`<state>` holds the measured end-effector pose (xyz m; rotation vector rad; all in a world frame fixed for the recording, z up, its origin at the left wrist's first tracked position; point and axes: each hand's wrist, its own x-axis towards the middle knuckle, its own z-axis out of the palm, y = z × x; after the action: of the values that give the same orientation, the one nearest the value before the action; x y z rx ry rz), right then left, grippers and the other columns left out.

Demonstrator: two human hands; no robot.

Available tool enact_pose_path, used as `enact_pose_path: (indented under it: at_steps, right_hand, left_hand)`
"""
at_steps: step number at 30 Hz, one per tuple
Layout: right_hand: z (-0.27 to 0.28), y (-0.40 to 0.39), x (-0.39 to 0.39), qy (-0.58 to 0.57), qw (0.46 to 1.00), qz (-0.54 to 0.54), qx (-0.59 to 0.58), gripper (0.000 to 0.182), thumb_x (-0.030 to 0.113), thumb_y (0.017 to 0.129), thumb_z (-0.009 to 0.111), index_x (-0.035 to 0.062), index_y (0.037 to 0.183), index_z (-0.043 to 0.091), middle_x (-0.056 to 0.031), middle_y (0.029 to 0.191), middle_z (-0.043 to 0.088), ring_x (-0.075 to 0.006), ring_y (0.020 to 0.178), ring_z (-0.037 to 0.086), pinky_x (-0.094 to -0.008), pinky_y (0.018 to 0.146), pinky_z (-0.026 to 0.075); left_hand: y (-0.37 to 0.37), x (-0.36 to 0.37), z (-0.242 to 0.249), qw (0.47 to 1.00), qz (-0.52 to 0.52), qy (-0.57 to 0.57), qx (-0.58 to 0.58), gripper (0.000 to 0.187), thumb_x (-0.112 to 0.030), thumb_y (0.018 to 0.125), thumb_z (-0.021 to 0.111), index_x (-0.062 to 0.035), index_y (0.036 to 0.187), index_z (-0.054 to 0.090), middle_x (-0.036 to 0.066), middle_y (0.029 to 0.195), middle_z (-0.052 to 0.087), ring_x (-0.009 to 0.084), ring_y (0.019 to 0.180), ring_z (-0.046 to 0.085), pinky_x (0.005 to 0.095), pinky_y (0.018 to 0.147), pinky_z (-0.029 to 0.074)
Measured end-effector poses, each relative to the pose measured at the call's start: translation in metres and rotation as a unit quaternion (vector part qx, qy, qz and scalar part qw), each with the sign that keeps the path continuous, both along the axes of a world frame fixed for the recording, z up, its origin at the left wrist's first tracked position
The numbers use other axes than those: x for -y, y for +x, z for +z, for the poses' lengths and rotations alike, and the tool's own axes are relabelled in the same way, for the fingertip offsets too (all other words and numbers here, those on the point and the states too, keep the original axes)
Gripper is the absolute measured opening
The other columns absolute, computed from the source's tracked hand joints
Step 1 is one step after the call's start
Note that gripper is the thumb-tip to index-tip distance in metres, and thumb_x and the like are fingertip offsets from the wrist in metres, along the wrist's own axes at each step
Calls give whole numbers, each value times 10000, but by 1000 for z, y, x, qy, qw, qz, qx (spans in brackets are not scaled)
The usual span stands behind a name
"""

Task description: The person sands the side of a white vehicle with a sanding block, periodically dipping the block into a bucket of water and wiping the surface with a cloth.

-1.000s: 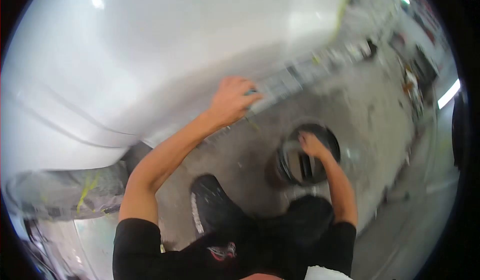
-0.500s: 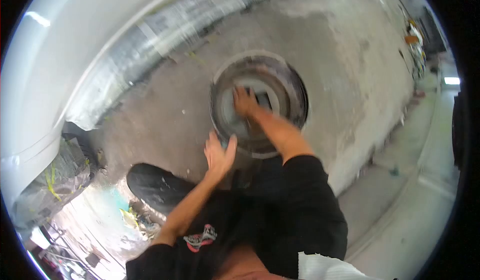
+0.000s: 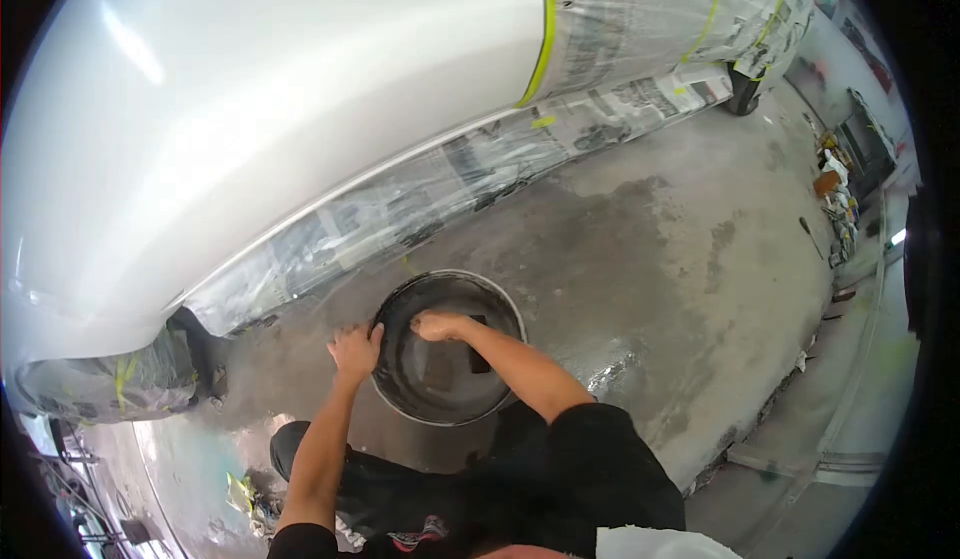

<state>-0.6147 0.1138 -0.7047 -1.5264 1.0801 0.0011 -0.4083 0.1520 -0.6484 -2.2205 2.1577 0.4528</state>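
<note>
A round, dark basin with a pale rim stands on the floor before me, water in it. Inside it, my right hand is closed like a fist near the far left wall; whatever it may hold is hidden. A black block lies just right of that wrist, partly covered by the forearm. Lower in the basin a brownish flat block shows dimly. At the left outside of the basin, my left hand has its fingers bent and apart, the thumb against the rim.
A white car body panel fills the upper left. Its lower edge is masked with newspaper and plastic. A plastic-wrapped wheel is at left. Wet concrete floor stretches right, with clutter along the far wall.
My view has shifted, so the basin appears lower and further left. My left hand has come against the basin's rim. My right hand has closed and moved off the black block.
</note>
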Motion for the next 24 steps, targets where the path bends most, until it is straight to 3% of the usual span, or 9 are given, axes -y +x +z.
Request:
enact_pose_path:
  at_steps: [2, 5, 7, 10, 14, 17, 20, 23, 24]
  right_hand:
    - [64, -32, -6, -101, 984, -63, 131, 497, 289, 1052, 437, -8, 1450, 467, -213, 1481, 492, -340, 1383, 454, -389, 1144, 344]
    - [171, -76, -14, -312, 887, -230, 251, 477, 251, 1065, 427, -27, 1451, 454, -210, 1495, 477, -318, 1415, 421, -382, 1178, 292]
    - [231, -86, 11, -496, 730, -392, 259, 490, 172, 1049, 464, -28, 1491, 389, -230, 1485, 477, -336, 1394, 449, -384, 1149, 329]
    - [290, -89, 87, -683, 525, -470, 192, 558, 241, 1079, 379, -17, 1555, 243, -248, 1608, 246, -358, 1506, 225, -453, 1225, 180]
    - [299, 8, 170, -683, 460, -563, 72, 651, 323, 1058, 380, 10, 1581, 153, -219, 1651, 116, -362, 1540, 44, -550, 1230, 24]
    - [265, 125, 126, -774, 552, -309, 11, 736, 341, 1024, 424, 7, 1585, 85, -218, 1659, 48, -361, 1542, -4, -582, 1220, 15]
    - [261, 82, 128, -766, 539, -329, -117, 779, 391, 1014, 431, -27, 1577, 91, -218, 1654, 103, -373, 1539, 57, -564, 1224, 15]
    - [302, -58, 170, -578, 481, -641, 153, 689, 302, 1051, 390, -41, 1570, 95, -259, 1640, 104, -353, 1540, 69, -584, 1217, 59]
    - [309, -90, 181, -557, 481, -663, 138, 674, 293, 1058, 370, -44, 1570, 88, -256, 1642, 94, -347, 1541, 71, -573, 1220, 48]
  left_hand:
    - [-16, 12, -5, 997, 13, -76, 27, 440, -469, 962, 547, -110, 1146, 722, 182, 1195, 647, 398, 1141, 555, 597, 953, 388]
    - [-18, 21, -18, 993, 20, -116, 32, 441, -470, 967, 542, -108, 1140, 724, 163, 1227, 631, 388, 1148, 541, 586, 944, 398]
    - [-8, 22, -26, 994, 10, -108, 30, 445, -471, 973, 533, -109, 1158, 715, 158, 1242, 626, 384, 1154, 535, 577, 944, 401]
    - [-2, 25, -33, 995, -17, -91, 20, 445, -464, 980, 524, -110, 1181, 702, 157, 1238, 628, 378, 1158, 533, 564, 939, 407]
    - [1, 33, -40, 992, -50, -117, 15, 425, -444, 980, 529, -109, 1176, 703, 146, 1212, 634, 367, 1150, 538, 549, 911, 420]
    - [5, 33, -49, 988, -64, -141, 15, 408, -435, 971, 543, -111, 1147, 718, 136, 1188, 640, 357, 1130, 546, 537, 894, 421]
    - [6, 29, -48, 988, -51, -147, -6, 394, -432, 964, 554, -114, 1114, 732, 127, 1170, 644, 348, 1108, 551, 531, 882, 419]
    - [2, 31, -45, 986, -38, -155, -41, 385, -428, 963, 556, -115, 1089, 741, 120, 1149, 645, 345, 1097, 549, 531, 874, 417]
    - [2, 32, -48, 985, -36, -161, -45, 385, -428, 963, 555, -113, 1085, 740, 122, 1148, 644, 346, 1096, 549, 532, 873, 417]
